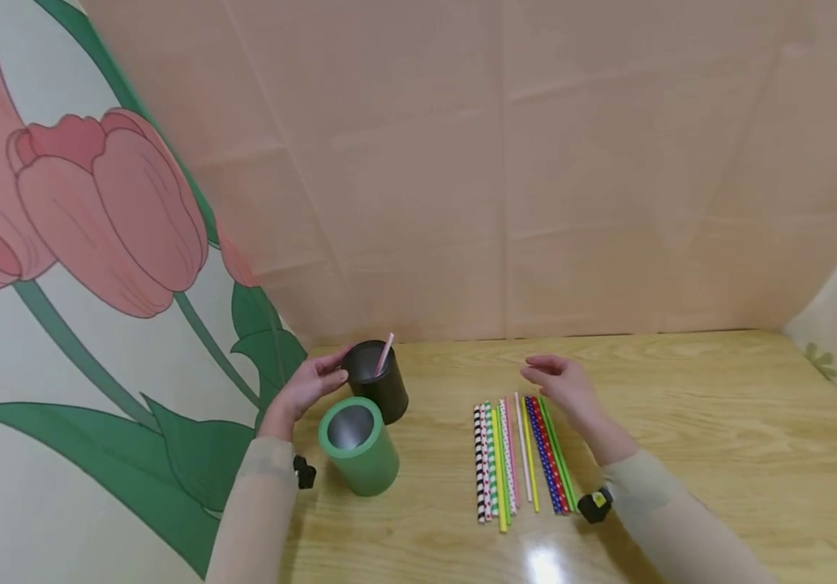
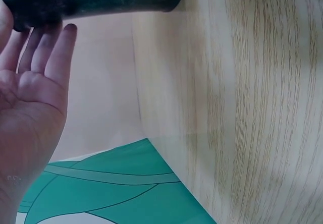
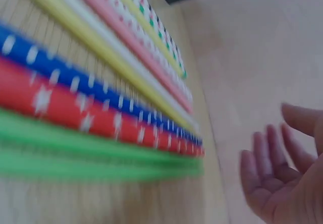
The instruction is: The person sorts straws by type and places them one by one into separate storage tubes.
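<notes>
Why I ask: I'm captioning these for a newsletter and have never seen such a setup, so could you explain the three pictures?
There is no machine here: these are a person's own bare hands. The wide picture comes from a camera worn on the head, looking forward and down; the other two come from cameras worn on the left and right wrists.

On the wooden table lies a row of colorful straws, some striped or dotted. To their left stand a green cup and, behind it, a black cup with one pinkish straw in it.

The left hand touches the side of the black cup. The right hand, near the far ends of the straws, holds nothing.
</notes>
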Tool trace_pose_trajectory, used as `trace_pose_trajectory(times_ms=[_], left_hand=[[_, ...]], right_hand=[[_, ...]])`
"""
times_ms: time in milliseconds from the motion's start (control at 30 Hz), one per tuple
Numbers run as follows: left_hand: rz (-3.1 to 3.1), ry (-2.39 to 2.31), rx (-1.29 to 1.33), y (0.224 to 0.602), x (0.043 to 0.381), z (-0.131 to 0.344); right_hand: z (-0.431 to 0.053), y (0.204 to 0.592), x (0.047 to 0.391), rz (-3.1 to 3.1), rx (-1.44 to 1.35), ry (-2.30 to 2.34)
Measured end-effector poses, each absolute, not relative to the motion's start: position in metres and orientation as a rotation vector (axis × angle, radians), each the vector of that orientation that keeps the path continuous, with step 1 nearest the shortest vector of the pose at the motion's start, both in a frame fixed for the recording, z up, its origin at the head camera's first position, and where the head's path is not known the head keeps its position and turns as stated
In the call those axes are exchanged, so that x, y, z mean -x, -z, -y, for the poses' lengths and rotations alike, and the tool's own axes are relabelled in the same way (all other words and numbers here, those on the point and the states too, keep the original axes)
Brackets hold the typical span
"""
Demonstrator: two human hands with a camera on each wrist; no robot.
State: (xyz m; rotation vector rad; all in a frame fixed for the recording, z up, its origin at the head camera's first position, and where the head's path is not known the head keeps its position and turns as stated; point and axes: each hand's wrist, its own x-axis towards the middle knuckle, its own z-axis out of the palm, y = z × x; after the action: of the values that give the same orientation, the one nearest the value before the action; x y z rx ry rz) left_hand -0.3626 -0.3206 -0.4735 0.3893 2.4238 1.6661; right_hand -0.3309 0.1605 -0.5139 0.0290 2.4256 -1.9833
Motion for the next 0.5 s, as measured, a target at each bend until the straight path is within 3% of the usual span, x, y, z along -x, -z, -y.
trace_pose_trajectory(times_ms=[500], left_hand=[[-2.464, -1.613, -0.445, 0.477, 0.358, 0.323]], right_hand=[[-0.225, 0.548, 0.296, -2.394, 0.064, 1.616]])
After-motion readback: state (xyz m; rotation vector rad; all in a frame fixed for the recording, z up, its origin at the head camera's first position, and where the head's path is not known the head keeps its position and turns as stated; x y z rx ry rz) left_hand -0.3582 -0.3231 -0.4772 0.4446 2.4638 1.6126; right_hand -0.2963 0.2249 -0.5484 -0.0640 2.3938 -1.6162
